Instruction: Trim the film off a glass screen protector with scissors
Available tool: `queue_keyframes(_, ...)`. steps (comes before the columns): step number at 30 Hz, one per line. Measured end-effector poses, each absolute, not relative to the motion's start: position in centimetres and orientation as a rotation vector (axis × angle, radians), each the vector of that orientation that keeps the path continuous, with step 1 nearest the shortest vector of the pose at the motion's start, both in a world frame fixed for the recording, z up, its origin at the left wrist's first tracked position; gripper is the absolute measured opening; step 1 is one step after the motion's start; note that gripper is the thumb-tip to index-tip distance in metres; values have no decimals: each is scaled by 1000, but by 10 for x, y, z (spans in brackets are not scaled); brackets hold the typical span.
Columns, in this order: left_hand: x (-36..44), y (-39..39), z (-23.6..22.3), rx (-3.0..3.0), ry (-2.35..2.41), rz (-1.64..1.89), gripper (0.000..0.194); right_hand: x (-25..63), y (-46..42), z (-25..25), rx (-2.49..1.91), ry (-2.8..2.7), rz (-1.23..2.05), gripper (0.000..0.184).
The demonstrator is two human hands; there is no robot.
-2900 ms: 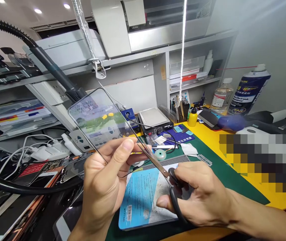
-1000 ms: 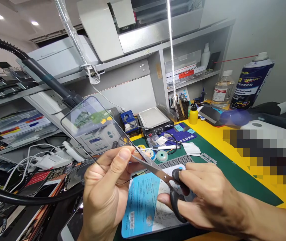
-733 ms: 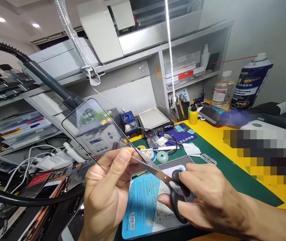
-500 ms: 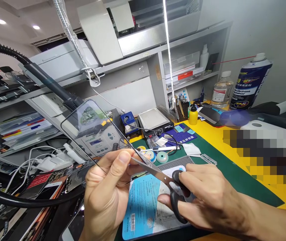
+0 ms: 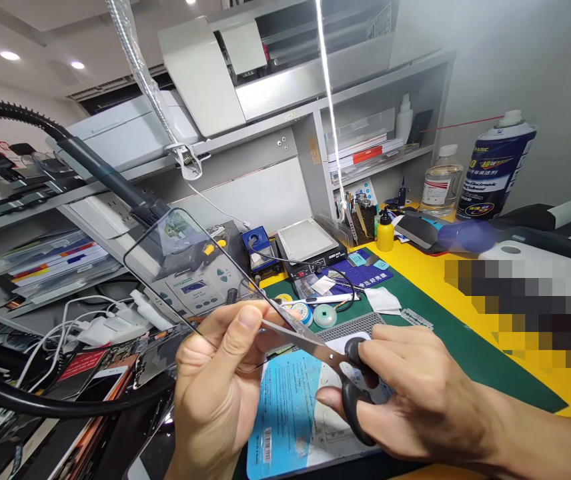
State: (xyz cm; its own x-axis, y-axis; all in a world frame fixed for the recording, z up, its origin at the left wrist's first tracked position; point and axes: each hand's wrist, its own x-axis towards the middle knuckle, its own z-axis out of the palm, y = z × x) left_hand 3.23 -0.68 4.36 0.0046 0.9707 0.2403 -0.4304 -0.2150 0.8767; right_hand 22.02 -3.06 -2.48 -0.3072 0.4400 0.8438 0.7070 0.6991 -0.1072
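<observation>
My left hand (image 5: 220, 380) pinches a clear glass panel with a thin black border (image 5: 188, 243) by its near end, thumb on top. The panel stands tilted, its far part rising to the left. In my right hand (image 5: 413, 383) is a pair of scissors (image 5: 334, 359) with black handles, thumb and fingers through the loops. The blades lie close together and point left, along the panel's near edge beside my left fingertips. Whether they touch the panel, I cannot tell. Below both hands lies a blue and white printed sheet (image 5: 280, 407).
A green mat (image 5: 470, 373) covers the yellow bench. On it are a razor blade (image 5: 417, 319), a white cloth (image 5: 383, 300) and small round tins. A soldering station (image 5: 200, 287) stands behind the panel. A yellow bottle (image 5: 384, 233) and spray can (image 5: 496, 167) are farther right.
The camera view has tilted slightly, so the shelves appear lower. My hands, the panel and the scissors keep nearly the same arrangement.
</observation>
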Motion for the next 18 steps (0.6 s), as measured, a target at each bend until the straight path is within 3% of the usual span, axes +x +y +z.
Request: queue_keyframes(18, 33, -5, 43, 1094, 721, 1491, 8, 222, -31, -27, -913, -1940, -355, 35)
